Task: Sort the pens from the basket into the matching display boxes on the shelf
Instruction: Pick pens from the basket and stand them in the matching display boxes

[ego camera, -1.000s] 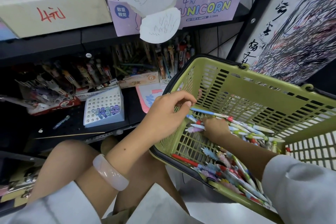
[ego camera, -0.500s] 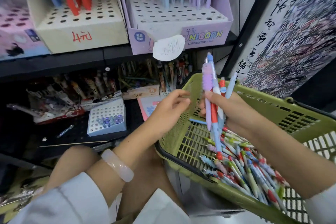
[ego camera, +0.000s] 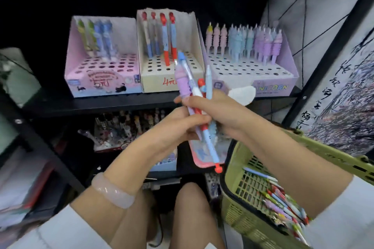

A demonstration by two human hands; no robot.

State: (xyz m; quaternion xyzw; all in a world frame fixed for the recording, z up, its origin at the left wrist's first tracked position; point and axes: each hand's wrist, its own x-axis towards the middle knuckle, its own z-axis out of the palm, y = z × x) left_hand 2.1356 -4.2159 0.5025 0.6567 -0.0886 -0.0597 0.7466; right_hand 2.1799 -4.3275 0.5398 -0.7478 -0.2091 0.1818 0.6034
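Pink box: seen at the left end of the shelf; a few green and blue pens are stood in its back row.
Cream box: placed just right of the pink box, touching it; red and blue pens are held upright in its holes.
Left hand: raised below the shelf edge; its fingers are curled round the lower part of the pen bundle.
Pen bundle: gripped between both hands in front of the cream box, tilted slightly left; a purple pen, a white-and-blue one, a red-topped one and a pale blue one are made out.
Right hand: closed round the bundle from the right, just above the left hand.
Unicorn box: set at the right end of the shelf; rows of pink, blue and purple pens are stood in it.
Basket: held below the shelf to the right, under the right forearm; many loose pens are lying in it.
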